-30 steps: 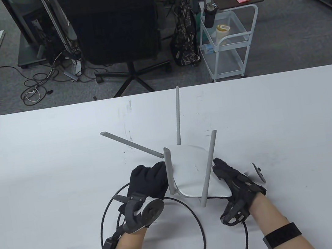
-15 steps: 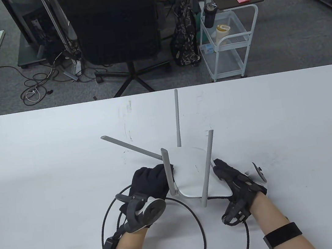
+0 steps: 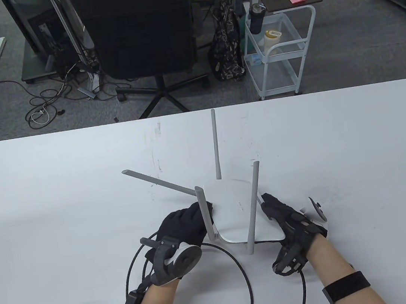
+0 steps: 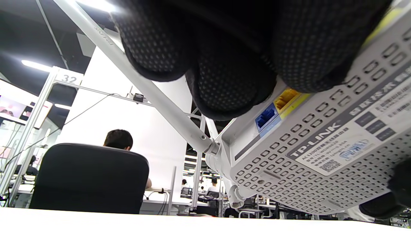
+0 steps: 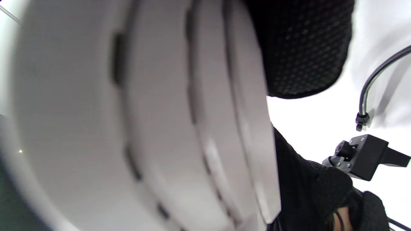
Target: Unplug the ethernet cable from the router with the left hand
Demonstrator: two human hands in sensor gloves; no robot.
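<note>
1. The TP-Link router (image 3: 236, 211) is held tilted above the table (image 3: 42, 189), underside toward the person, antennas pointing up and away.
2. Its right edge is gripped by the right hand (image 3: 293, 230).
3. The left hand (image 3: 181, 226) has its fingers (image 4: 231, 83) curled over the port side; whether the ethernet cable (image 3: 243, 274) is gripped cannot be told.

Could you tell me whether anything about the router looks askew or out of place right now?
Yes. The router is tilted up off the table, held between the left hand and right hand. One antenna splays out flat to the left while the others stand upright.
</note>
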